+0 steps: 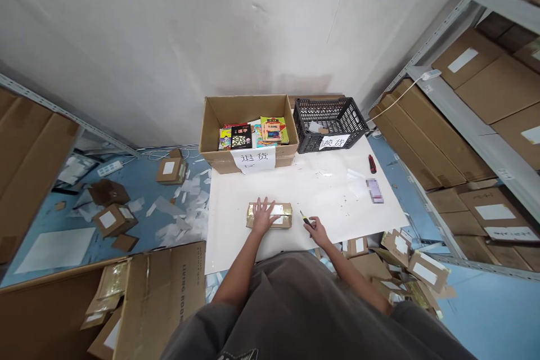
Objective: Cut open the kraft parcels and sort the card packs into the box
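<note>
A small taped cardboard box with white labels lies on the white table in front of me. My left hand rests on top of it with the fingers spread. Just to the box's right, my right hand is closed round a utility knife. The knife's tip points up and to the left, apart from the box.
At the table's back stand a carton of books and a black plastic crate. A red-and-black tool lies at right. Shelves of boxes flank the right side; paper scraps litter the floor.
</note>
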A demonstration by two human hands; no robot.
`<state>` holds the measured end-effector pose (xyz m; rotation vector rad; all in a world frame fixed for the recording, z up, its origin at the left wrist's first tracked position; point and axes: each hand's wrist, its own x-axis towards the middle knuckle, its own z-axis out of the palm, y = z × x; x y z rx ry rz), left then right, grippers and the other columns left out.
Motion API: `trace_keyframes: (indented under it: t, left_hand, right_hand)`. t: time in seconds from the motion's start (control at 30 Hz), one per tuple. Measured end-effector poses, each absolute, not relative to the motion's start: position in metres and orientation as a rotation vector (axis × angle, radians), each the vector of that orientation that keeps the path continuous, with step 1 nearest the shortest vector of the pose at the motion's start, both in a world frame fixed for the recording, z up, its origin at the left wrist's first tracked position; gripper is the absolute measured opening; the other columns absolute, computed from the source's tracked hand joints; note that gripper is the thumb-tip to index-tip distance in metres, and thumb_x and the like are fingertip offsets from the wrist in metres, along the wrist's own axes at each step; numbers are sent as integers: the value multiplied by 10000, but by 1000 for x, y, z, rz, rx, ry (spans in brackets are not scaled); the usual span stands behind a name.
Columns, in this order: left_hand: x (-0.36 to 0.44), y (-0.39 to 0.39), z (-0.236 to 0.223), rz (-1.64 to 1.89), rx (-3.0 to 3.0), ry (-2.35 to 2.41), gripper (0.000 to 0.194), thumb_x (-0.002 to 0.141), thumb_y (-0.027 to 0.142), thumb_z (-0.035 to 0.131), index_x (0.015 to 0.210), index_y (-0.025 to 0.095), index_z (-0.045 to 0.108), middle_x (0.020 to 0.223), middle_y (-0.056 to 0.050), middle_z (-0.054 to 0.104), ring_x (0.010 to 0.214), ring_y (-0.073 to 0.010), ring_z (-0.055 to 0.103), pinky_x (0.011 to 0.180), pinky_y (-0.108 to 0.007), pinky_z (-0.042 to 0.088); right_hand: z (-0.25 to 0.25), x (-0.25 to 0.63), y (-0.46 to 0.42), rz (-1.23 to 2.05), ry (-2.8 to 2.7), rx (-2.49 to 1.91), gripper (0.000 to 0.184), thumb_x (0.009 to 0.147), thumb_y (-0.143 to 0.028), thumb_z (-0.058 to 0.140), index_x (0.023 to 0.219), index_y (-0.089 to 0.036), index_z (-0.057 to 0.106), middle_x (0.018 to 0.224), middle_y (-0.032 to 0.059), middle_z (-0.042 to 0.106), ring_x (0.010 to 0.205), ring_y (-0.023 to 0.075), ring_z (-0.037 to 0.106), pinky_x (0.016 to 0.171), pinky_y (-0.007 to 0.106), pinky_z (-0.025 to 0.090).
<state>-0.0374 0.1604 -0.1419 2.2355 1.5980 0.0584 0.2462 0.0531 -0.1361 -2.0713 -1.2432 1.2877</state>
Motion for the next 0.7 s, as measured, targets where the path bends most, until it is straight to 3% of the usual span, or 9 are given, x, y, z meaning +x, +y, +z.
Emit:
trace_keyframes:
  t: [0.1,0.23,0.4,0.57,0.7]
  left_hand:
    - [-48,165,-133,-14,2203,1575,607,947,576,566,1501,333,515,1599,-85,464,1532,-360,272,1226,-515,228]
    - [-53,153,-121,36,2032,1889,593,958,611,512,1459,295,542,1399,-135,616,1354,-339,476,1175,-492,281]
    - [-52,135,-115,88,1599,2331,699,935,673,472,1423,175,525,1288,-206,613,1219,-391,529,1009,-522,414]
    - [-47,127,-110,141,1534,2264,661,931,571,521,1493,233,434,1404,-184,556,1269,-386,517,977,-515,458]
    - [-42,125,-108,117,1510,2267,647,939,550,513,1494,228,431,1403,-186,565,1265,-380,535,978,-514,473]
  right_hand:
    - [-148,208,60,1503,-857,-1854,448,944,-659,418,1086,-236,457,828,8,677,606,170,674,584,268,516]
    - [-155,196,69,1559,-719,-1756,491,964,-708,315,1008,-238,453,851,41,695,659,181,705,583,258,530]
    - [-163,241,83,1322,-869,-2146,416,991,-581,327,1049,-216,518,929,70,712,800,184,711,605,228,509]
    - [-168,302,93,1192,-985,-2410,353,1007,-421,372,1102,-174,606,1032,100,732,921,207,716,668,238,511]
    - [-168,341,104,1194,-1129,-2462,339,1055,-346,429,1165,-120,657,1126,134,716,1011,242,703,808,305,554]
